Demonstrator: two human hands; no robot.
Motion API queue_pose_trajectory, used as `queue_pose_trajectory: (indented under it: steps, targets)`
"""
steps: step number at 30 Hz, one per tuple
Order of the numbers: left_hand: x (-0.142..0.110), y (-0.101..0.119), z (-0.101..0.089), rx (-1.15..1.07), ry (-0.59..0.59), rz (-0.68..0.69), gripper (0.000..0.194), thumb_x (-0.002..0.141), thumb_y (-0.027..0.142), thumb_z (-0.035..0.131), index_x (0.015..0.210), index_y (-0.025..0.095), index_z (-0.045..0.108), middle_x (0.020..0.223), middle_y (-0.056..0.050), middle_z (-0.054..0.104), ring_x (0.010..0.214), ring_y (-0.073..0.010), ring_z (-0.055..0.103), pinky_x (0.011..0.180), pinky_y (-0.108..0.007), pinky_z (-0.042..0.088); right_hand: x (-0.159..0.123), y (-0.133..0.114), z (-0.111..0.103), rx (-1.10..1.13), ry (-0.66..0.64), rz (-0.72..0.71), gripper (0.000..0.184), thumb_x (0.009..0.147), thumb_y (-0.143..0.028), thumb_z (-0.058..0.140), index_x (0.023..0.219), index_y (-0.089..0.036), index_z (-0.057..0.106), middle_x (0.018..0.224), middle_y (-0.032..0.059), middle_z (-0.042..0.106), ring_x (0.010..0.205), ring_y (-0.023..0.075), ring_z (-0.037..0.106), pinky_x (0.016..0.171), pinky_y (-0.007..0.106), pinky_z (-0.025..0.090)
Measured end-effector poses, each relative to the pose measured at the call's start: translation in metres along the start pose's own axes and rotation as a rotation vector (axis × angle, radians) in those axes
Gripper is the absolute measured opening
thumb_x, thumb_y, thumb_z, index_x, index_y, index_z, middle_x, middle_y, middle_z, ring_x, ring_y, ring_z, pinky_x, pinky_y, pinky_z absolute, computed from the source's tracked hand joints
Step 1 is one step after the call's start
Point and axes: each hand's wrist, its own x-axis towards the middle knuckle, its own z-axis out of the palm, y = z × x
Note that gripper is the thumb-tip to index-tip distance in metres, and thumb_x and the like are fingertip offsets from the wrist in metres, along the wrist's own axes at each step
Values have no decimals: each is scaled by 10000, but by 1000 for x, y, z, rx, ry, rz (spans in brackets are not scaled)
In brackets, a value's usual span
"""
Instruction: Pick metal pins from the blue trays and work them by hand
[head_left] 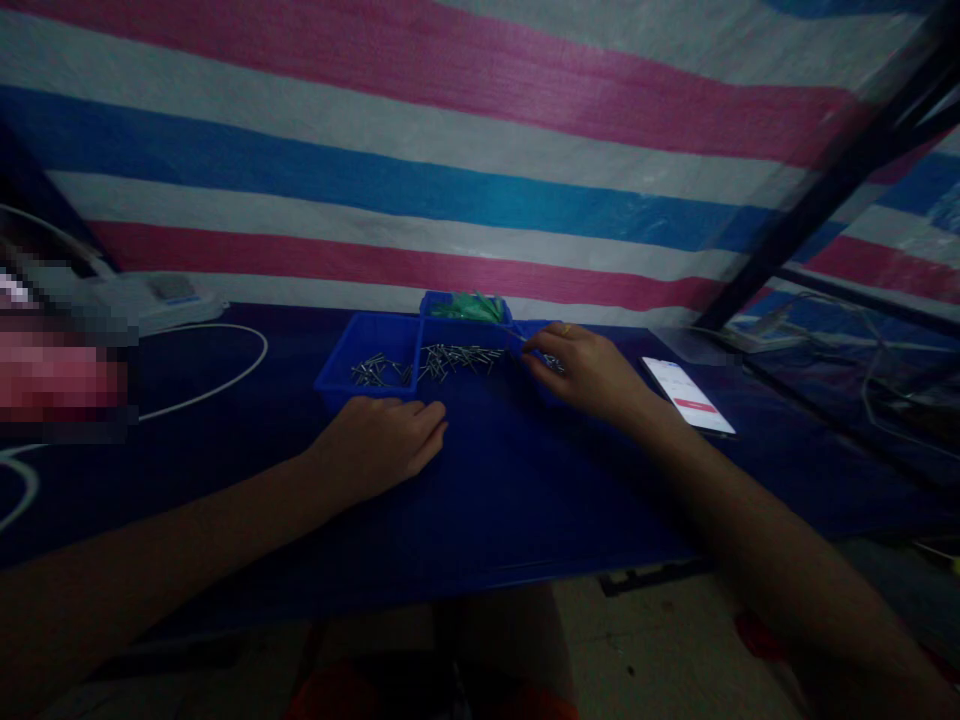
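My left hand (386,440) rests on the blue table at the front edge of the left blue bin (330,375). Its fingers are curled under, and what they hold, if anything, is hidden. Several thin metal pins (375,370), like nails or rivets, lie in that bin. My right hand (581,362) is over the right blue bin (536,328), thumb and fingers pinched. A thin, pale sliver like one of the pins shows at the fingertips. More small metal pieces (553,364) are partly visible beneath this hand. Between the bins, a loose pile of pins (461,358) lies on the table.
Behind the pile stands a third blue bin (426,305) with green plastic wrapping (472,306) in it. A lit phone (688,395) lies right of my right hand. A white cable (259,350) curves across the left side. Striped sheeting (450,190) hangs behind the table.
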Motion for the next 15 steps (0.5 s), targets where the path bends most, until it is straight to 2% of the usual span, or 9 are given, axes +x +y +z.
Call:
queue_pose_trajectory:
  steps: [2,4,7,11,13,15]
  targets:
    - [0,-1,1,-9,-5,6,233,874,302,379,798,195,571,642,5,637,557,-157,607,431,-241,305,1,10,-1,-112,51,204,276,866,-285,384,925,-152,619,883,98,615,764,198,562,632,310,397]
    - [0,-1,0,-13,3,10,237,873,300,380,782,190,569,636,3,633,549,-153,601,429,-241,296,1,16,0,-184,59,337,286,861,-281,367,910,-158,620,858,102,621,722,202,561,592,311,377]
    - [0,-1,0,-18,1,18,240,870,297,385,757,185,565,626,1,630,549,-158,600,430,-241,291,-1,19,3,-219,-3,396,288,845,-295,382,951,-160,613,867,113,626,698,212,561,563,312,367]
    - [0,-1,1,-25,-6,22,225,870,292,393,765,186,562,628,4,628,559,-153,595,442,-235,299,-1,12,3,-164,7,329,299,852,-285,387,1015,-149,597,919,129,618,769,229,569,608,334,403]
    - [0,-1,1,-25,-14,24,227,869,292,394,757,184,560,625,4,626,554,-149,591,445,-233,302,-1,5,3,-71,33,222,288,861,-267,393,1031,-144,590,943,124,612,821,227,569,667,347,428]
    - [0,-1,2,-28,-15,27,229,869,293,393,755,183,559,631,3,629,554,-150,593,448,-236,304,-1,-4,5,53,20,58,268,866,-247,407,1031,-141,589,966,115,609,879,217,563,747,355,441]
